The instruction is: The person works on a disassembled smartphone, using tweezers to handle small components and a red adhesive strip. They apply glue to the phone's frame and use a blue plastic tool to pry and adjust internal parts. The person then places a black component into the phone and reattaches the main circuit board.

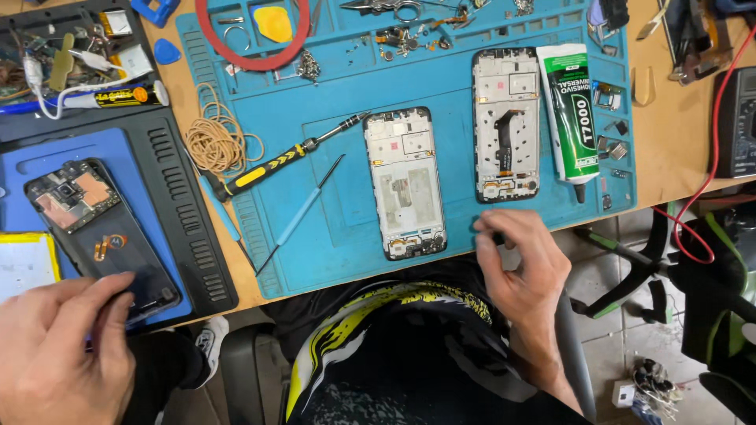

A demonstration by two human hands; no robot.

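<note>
The left hand (67, 346) rested at the near edge of the opened phone (98, 232), fingers (118, 303) curled against its lower end, seemingly steadying it rather than gripping. That phone lay on a dark ridged mat (197, 236) at the left of the desk (677, 134), its glossy back showing a bare board. The right hand (524, 267) hovered at the near edge of the blue mat (331, 126), fingertips pinched on something small and dark; what it was could not be told. Just beyond lay two pale phone frames (404, 181), flat rounded rectangles, with a glue tube (571, 110) beside them. The work looked mid-disassembly; the next move would call for a fine, careful pinch. A screwdriver (272, 165) and thin spudger (303, 208) lay between the hands.
</note>
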